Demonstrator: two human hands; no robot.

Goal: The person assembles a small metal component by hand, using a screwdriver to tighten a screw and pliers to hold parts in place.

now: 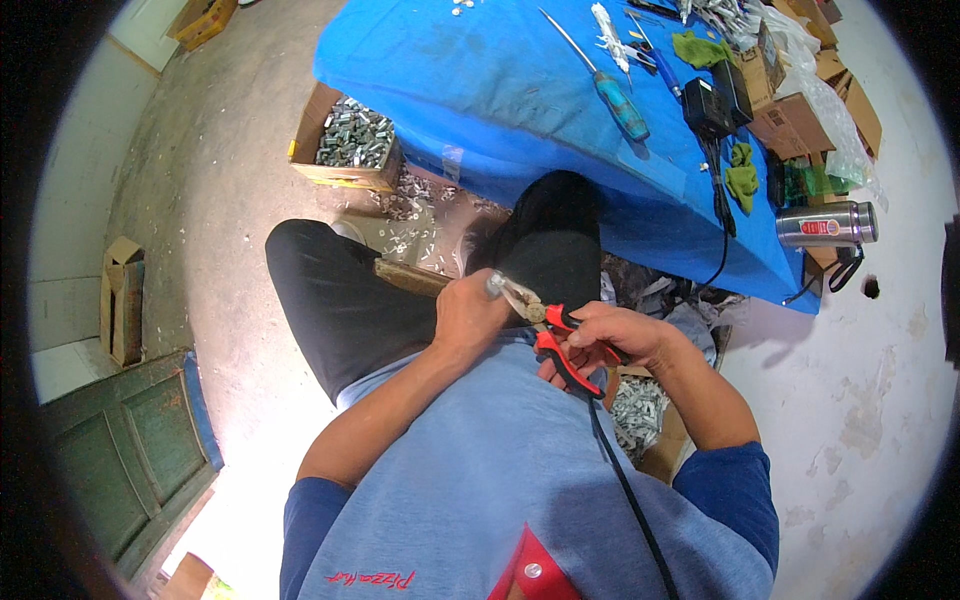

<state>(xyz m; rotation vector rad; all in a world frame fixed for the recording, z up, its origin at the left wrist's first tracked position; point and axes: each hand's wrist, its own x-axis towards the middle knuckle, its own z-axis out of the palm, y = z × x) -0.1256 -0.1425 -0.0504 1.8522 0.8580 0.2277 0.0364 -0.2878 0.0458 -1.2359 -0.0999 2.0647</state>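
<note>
A worn concrete floor (230,180) spreads under the seated person, and beyond the hands stands a tabletop covered in blue cloth (480,70). On it, ahead and to the right of the hands, lie a long screwdriver with a teal handle (612,92), a black power adapter (706,108) and a steel flask (826,224). Ahead and to the left of the hands a cardboard box of small grey metal parts (350,140) sits on the floor.

The right hand (612,340) is closed around the red-and-black handles of a pair of steel pliers (548,325), held over the lap. The pliers look stiff and fairly heavy; the padded handles are the sure place to hold them, the bare nose being slicker. Their nose points left to the left hand (466,315), curled in a fist around a small metal piece (492,285) whose tip shows above the knuckles. The two hands nearly touch.
</note>
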